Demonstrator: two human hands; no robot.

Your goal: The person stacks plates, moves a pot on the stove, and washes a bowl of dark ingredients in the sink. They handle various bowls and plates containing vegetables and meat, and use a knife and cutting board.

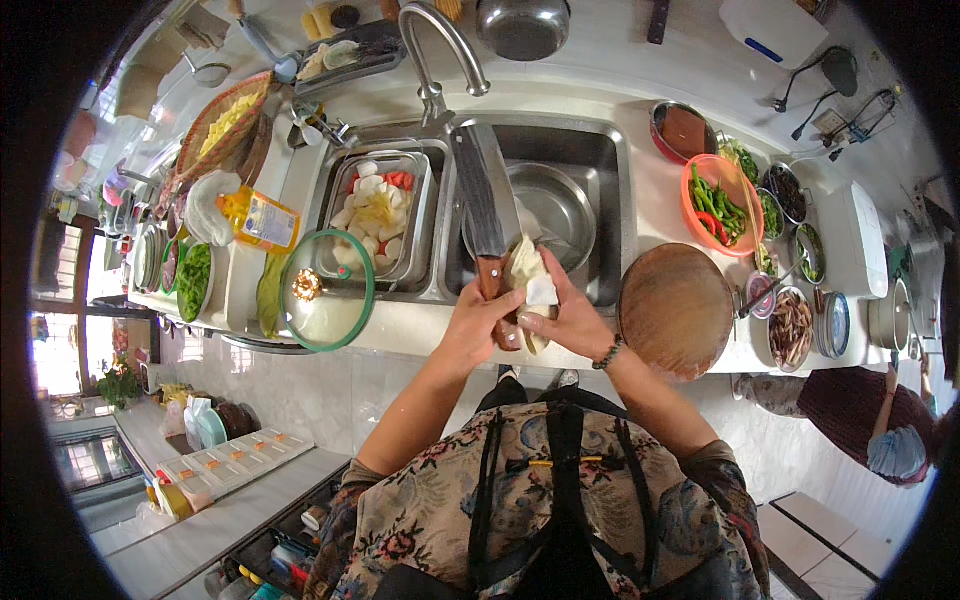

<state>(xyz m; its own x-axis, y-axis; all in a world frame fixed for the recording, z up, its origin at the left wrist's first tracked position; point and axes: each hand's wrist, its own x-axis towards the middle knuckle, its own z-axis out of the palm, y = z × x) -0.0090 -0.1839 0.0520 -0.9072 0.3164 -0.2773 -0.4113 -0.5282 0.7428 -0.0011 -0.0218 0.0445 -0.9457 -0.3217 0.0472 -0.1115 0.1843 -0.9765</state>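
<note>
Over the front edge of the sink's right basin, my left hand (478, 319) grips the wooden handle of a wide kitchen cleaver (484, 195), its dark blade pointing away from me. Close against it, my right hand (574, 311) holds a pale, leafy vegetable piece (531, 274), perhaps bamboo shoot or cabbage; its exact kind is unclear. Both hands nearly touch, and the blade partly covers a metal bowl (574, 202) in the right basin. In the left basin, a clear rectangular container (420, 217) holds white and orange-red chunks with yellowish pieces on top.
A round wooden board (675, 311) lies right of the sink, beside an orange basket (686, 191) of green and red peppers. A green-rimmed glass lid (367, 262) and an oil bottle (266, 221) are at left. The faucet (450, 45) arches behind. Another person (855, 412) is at far right.
</note>
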